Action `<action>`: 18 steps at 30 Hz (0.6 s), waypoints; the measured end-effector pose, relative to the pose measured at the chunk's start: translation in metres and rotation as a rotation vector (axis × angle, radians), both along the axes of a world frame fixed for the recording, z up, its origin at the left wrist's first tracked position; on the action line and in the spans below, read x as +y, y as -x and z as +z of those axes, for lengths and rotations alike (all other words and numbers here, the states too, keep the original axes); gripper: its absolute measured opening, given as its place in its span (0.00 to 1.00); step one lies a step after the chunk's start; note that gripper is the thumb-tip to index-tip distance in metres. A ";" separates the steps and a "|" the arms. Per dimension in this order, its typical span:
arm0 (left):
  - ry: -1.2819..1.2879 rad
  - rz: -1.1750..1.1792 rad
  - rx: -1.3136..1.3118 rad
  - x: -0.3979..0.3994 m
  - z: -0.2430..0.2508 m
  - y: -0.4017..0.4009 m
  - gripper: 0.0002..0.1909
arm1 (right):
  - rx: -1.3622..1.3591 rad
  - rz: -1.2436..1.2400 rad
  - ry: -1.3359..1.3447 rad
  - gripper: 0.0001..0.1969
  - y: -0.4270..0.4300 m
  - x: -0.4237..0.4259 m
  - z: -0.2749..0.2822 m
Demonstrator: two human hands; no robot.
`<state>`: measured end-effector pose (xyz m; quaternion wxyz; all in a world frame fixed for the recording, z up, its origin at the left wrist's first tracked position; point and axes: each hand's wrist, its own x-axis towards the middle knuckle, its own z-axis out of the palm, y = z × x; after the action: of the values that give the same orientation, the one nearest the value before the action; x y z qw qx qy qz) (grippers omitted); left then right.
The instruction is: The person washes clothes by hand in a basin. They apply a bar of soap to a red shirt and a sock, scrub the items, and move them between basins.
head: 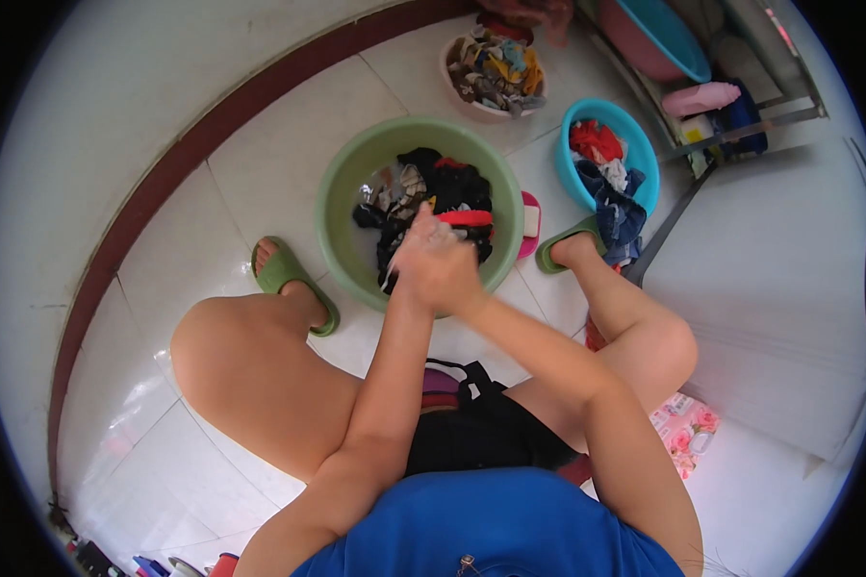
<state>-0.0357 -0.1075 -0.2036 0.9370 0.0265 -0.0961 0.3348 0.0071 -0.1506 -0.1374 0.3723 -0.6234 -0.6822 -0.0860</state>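
Observation:
My left hand (414, 271) and my right hand (452, 272) are pressed together over the near part of a green plastic basin (333, 195). Motion blurs the fingers, and a pale wet patch shows between them. Whether it is suds or a small cloth I cannot tell. Below my hands, wet dark clothes (469, 189) with red parts lie bunched in the basin, beside a brown-and-cream patterned cloth (410, 186). Some cloudy water shows at the basin's left side. Touching or close by the basin's right rim is a pink soap dish (528, 249) holding a whitish soap bar (531, 221).
A blue basin (569, 162) holds red, white and denim clothes, with jeans (615, 216) hanging over its rim. Behind stands a pale pink basin (469, 104) of mixed clothes. A metal rack (779, 122) is at the right. My feet wear green slippers (296, 288) beside the basin.

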 end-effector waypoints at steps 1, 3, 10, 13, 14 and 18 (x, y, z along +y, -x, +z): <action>0.160 -0.056 0.237 -0.010 0.018 -0.013 0.09 | 0.234 -0.100 0.239 0.05 -0.038 0.002 -0.006; 0.430 -0.214 0.463 -0.016 0.034 -0.022 0.12 | 0.243 -0.379 0.337 0.04 -0.072 0.019 -0.001; 0.113 -0.020 0.899 -0.001 0.072 -0.011 0.20 | 0.965 -0.268 -0.013 0.10 -0.088 0.025 0.044; -0.131 -0.025 0.962 -0.004 0.066 -0.011 0.17 | 1.016 -0.245 0.022 0.10 -0.093 0.027 0.047; -0.288 0.010 1.000 -0.005 0.062 -0.011 0.15 | 1.015 -0.241 0.022 0.10 -0.092 0.025 0.047; -0.308 0.353 0.942 -0.001 0.069 -0.011 0.08 | 1.145 -0.161 0.351 0.11 -0.104 0.012 0.051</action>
<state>-0.0243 -0.1084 -0.1348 0.7933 0.3273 0.2933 0.4215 0.1106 -0.1390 -0.0860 0.5642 -0.6725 -0.3278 0.3492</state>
